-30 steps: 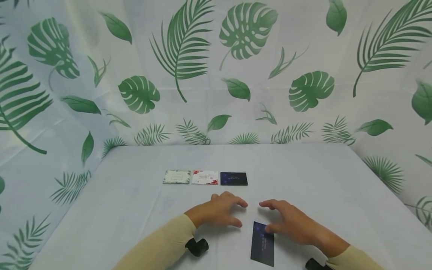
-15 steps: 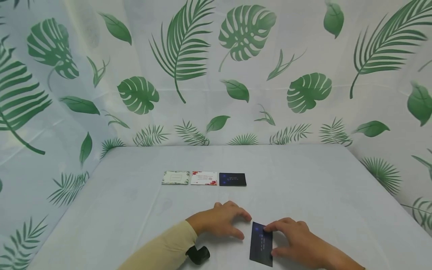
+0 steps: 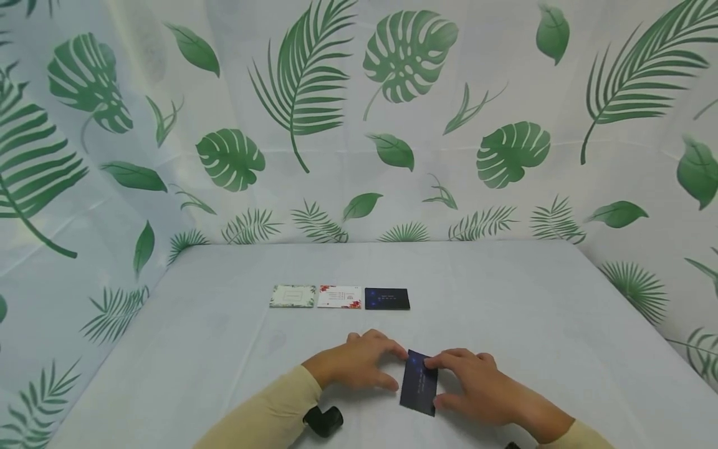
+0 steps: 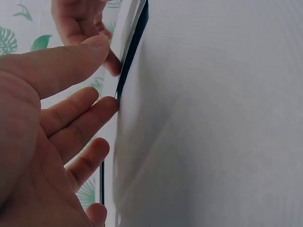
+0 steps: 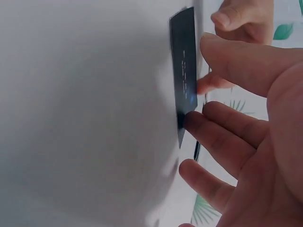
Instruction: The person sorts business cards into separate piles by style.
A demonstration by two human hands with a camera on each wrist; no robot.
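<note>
A dark blue business card (image 3: 417, 386) with small light print lies slantwise near the front of the white table. My right hand (image 3: 482, 386) is at its right side, one fingertip on the upper part of its face and the thumb at its right edge lower down. Those fingers are spread and only lightly bent. My left hand (image 3: 361, 362) is on the other side, its forefinger right at the card's upper left corner and its thumb near the left edge. In the right wrist view, the card (image 5: 184, 61) shows its printed face, with a fingertip at one end.
Farther back, a row holds a white card with green leaves (image 3: 292, 296), a white card with red flowers (image 3: 339, 297) and another dark card (image 3: 387, 299). Behind the white tabletop (image 3: 505, 280) hangs a leaf-patterned cloth (image 3: 331, 143). A black wrist camera (image 3: 323, 422) sits at the left sleeve.
My right hand has come down onto the card, and the card has shifted up and left in the head view. My left hand first lowered slightly, then moved back up to the card's corner.
</note>
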